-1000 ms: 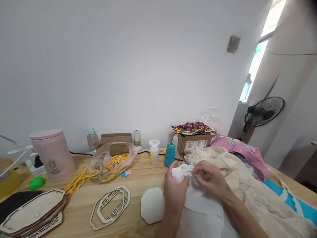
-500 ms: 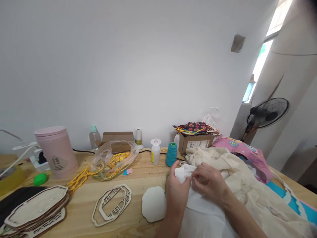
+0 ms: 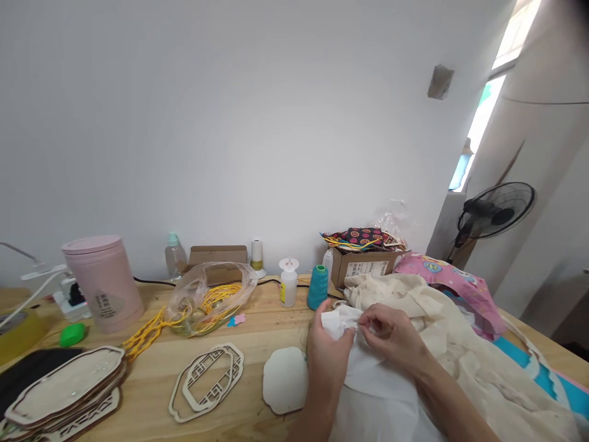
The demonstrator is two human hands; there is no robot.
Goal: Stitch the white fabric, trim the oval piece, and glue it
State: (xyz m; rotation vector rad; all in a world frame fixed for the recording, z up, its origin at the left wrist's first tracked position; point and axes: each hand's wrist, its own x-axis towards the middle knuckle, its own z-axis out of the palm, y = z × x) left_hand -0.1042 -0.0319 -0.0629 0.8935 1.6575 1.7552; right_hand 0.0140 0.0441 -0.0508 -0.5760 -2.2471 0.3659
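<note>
White cloth [image 3: 375, 380] hangs down from my hands toward the lower edge of the view. My left hand [image 3: 329, 356] is closed on a gathered fold of it, thumb pressed on top. Close beside, my right hand [image 3: 389, 334] pinches with thumb and forefinger at the same bunched part. Whether a needle or thread sits in that pinch is too small to tell. Cream fabric [image 3: 464, 344] lies heaped behind and right of my right hand. Just beyond my left hand stands a teal thread cone [image 3: 318, 287], and a pale scalloped panel [image 3: 285, 380] lies to its left.
Fretwork wooden frames [image 3: 207, 380] and a stack of wooden panels [image 3: 67, 387] lie on the left. Farther back are a pink canister [image 3: 105, 282], a plastic bag with yellow cord [image 3: 214, 298], a pump bottle [image 3: 288, 283] and a cardboard box [image 3: 363, 264]. A fan [image 3: 499, 209] stands at right.
My right hand has shifted very slightly at the gathered cloth. My left hand keeps its hold. The whole view has drifted a little; the other things stay put.
</note>
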